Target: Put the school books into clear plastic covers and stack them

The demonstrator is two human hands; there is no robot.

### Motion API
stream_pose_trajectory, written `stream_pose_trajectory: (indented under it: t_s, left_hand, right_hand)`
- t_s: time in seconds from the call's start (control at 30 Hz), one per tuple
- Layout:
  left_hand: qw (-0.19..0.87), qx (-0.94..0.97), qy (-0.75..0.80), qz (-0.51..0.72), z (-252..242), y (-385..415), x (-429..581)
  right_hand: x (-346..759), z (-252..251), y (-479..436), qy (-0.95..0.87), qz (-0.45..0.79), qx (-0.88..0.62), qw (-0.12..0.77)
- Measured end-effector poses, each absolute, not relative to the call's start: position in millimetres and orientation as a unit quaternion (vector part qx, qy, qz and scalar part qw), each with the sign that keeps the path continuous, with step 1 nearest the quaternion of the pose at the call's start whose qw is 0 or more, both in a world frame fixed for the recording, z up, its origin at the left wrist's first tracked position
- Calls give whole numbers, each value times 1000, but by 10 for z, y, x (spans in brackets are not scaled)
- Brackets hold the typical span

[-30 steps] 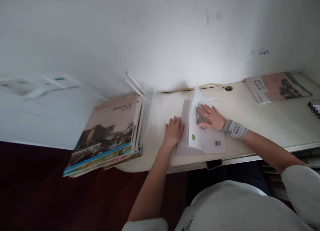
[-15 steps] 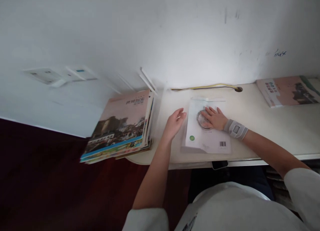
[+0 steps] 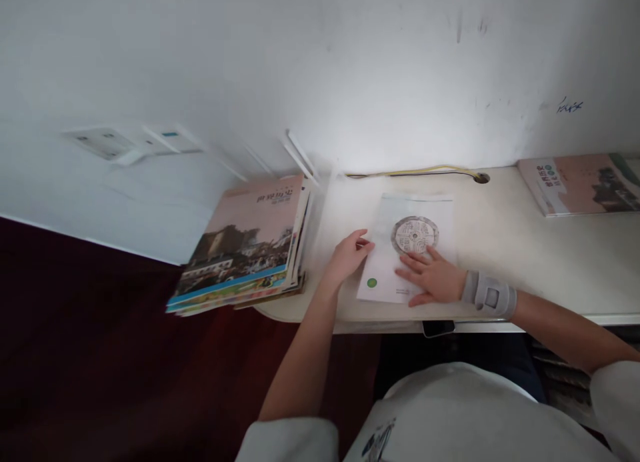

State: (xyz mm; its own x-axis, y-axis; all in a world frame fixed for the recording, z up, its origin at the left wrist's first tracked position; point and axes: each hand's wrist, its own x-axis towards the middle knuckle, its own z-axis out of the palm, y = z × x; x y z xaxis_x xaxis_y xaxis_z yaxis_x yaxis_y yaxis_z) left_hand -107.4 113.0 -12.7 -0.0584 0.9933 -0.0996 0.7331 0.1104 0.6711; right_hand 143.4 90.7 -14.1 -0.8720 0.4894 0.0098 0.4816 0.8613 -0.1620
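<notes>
A white book (image 3: 385, 249) with a round patterned disc printed on its cover and a green dot near a lower corner lies flat before me. My right hand (image 3: 434, 277) rests on the lower right of this cover, open, palm down and fingers spread, hiding that corner. It wears a grey wrist strap (image 3: 490, 295). At the book's left edge is my left hand (image 3: 349, 257), its fingers loosely bent and apart, with no visible hold on anything; whether its fingertips touch the edge I cannot tell.
On the left, a stack of books (image 3: 245, 242) juts past the edge of the white desk (image 3: 545, 262). Another pink-covered book (image 3: 585, 182) lies at the back right. Yellow and dark cables (image 3: 425, 171) run along the wall into a desk hole. A dark device (image 3: 438, 327) shows at the front edge.
My right hand has slid down and slightly right across the cover, uncovering the round disc. The book now sits at a slight tilt, and my left hand is a little lower by its edge.
</notes>
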Motion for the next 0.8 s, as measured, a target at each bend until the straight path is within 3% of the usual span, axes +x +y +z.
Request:
stream_pose_trajectory:
  t_s: [0.27, 0.37, 0.43, 0.6, 0.8]
  left_hand:
    - [151, 656, 727, 134, -53, 1091, -870]
    - [188, 631, 735, 161, -17, 1088, -847]
    - [266, 599, 722, 221, 1, 1075, -869]
    - [522, 475, 618, 346, 195, 1024, -786]
    - [466, 607, 506, 397, 810, 949, 27]
  right_hand:
    - [1470, -292, 867, -961, 74, -258, 62]
    - [1500, -332, 895, -951, 114, -270, 102]
    - [1522, -368, 924, -935, 157, -278, 151]
    - [1548, -343, 1044, -826, 365, -301, 306]
    - [1814, 375, 1075, -539, 676, -330, 379]
